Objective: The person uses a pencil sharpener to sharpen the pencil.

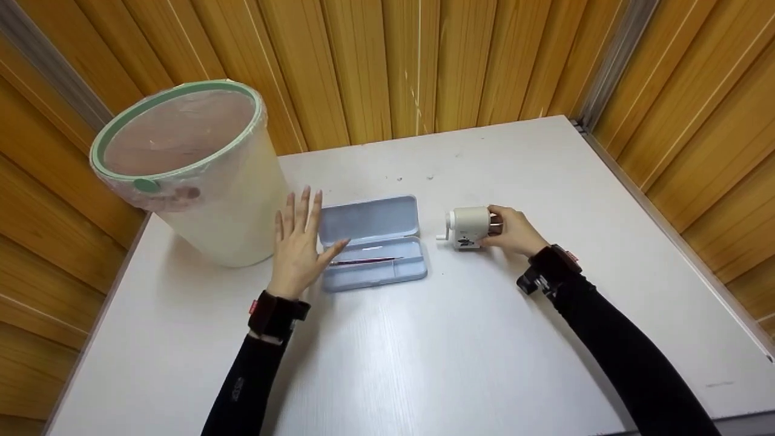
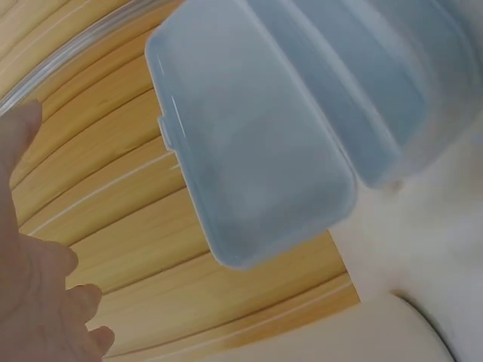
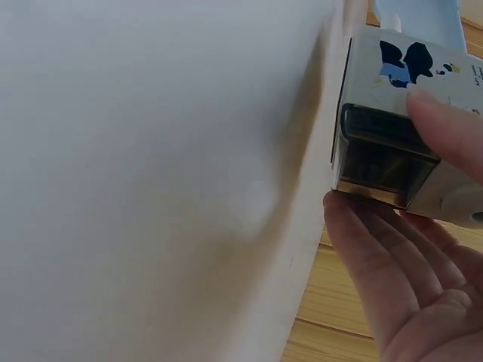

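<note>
A white crank pencil sharpener with a dark printed pattern stands to the right of the pencil case. My right hand grips its rear end, thumb on the patterned side and fingers along the opposite side. The right wrist view shows the sharpener's dark see-through drawer between thumb and fingers. My left hand is raised with fingers spread, holding nothing, at the left end of the open light-blue pencil case. A thin dark-red pencil lies in the case's lower half, its left end overlapped by my left thumb.
A tall cream bin with a green rim and a clear plastic liner stands at the back left of the white table. Wood-patterned walls close off the back and both sides.
</note>
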Tool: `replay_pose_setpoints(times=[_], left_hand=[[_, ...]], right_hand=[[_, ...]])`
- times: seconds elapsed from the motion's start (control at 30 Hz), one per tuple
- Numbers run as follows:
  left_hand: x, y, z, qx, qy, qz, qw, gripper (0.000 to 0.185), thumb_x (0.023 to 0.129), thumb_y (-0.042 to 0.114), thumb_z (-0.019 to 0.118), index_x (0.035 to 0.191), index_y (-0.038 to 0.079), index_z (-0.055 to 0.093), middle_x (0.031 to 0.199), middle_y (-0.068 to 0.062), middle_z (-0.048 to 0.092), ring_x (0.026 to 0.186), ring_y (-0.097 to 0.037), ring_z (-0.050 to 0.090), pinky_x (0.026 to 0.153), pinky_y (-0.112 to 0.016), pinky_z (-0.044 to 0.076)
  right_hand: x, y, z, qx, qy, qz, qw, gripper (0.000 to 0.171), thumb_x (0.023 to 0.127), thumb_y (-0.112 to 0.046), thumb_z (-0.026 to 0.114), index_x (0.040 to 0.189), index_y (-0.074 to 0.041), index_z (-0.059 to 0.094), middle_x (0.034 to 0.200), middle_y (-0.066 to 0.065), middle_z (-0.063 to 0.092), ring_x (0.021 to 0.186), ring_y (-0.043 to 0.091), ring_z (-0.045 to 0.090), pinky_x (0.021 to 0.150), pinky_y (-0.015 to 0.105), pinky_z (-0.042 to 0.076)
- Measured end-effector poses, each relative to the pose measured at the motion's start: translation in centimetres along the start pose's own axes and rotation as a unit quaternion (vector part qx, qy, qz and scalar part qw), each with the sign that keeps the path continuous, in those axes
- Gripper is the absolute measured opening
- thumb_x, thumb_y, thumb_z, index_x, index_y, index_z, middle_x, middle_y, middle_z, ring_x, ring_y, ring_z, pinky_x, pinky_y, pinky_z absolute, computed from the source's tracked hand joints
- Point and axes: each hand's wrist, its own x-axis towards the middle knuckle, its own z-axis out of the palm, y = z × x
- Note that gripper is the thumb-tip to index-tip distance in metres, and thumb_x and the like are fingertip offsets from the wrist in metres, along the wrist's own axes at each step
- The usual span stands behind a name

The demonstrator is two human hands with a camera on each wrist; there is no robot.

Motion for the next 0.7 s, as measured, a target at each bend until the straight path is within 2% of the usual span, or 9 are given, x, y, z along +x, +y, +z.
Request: replay_pose_setpoints(times=[0.13, 0.27, 0.53, 0.7], left_hand=[[-1.8, -1.9, -0.1, -0.009, -0.029, -0.030, 0.9991, 0.093, 0.090, 0.058, 0.057, 0.159, 0.011, 0.014, 0.167, -0.012, 0.006, 0.154, -0.036, 0.001, 0.122, -0.059, 0.002], [-2.9, -2.9, 0.2, -0.010, -0.035, -0.044, 0.9984, 0.090, 0.091, 0.056, 0.057, 0.158, 0.010, 0.017, 0.167, -0.013, 0.010, 0.154, -0.037, 0.003, 0.122, -0.059, 0.001], [-3.8, -4.0, 0.7, -0.009, -0.039, -0.067, 0.9970, 0.085, 0.094, 0.053, 0.055, 0.158, 0.011, 0.018, 0.167, -0.014, 0.009, 0.154, -0.037, 0.003, 0.123, -0.058, 0.001], [-3.8, -4.3, 0.6, -0.007, -0.026, -0.074, 0.9969, 0.086, 0.094, 0.053, 0.053, 0.159, 0.011, 0.015, 0.167, -0.014, 0.009, 0.154, -0.037, 0.003, 0.123, -0.058, 0.002]], right_hand=[[0.2, 0.4, 0.1, -0.008, -0.002, -0.001, 1.000, 0.079, 0.077, 0.002, 0.075, 0.144, 0.014, 0.034, 0.134, 0.034, 0.054, 0.124, 0.047, 0.056, 0.108, 0.052, 0.043], [0.2, 0.7, 0.0, -0.008, -0.009, -0.006, 1.000, 0.081, 0.077, 0.003, 0.075, 0.144, 0.015, 0.031, 0.136, 0.036, 0.051, 0.126, 0.048, 0.054, 0.109, 0.053, 0.041], [0.5, 0.2, 0.1, -0.035, -0.033, 0.002, 0.999, 0.084, 0.078, 0.001, 0.075, 0.147, 0.013, 0.028, 0.140, 0.036, 0.048, 0.129, 0.050, 0.050, 0.111, 0.055, 0.038], [0.0, -0.7, -1.0, -0.065, -0.069, -0.017, 0.995, 0.086, 0.081, -0.008, 0.078, 0.150, 0.005, 0.028, 0.151, 0.030, 0.039, 0.138, 0.050, 0.038, 0.112, 0.057, 0.037]])
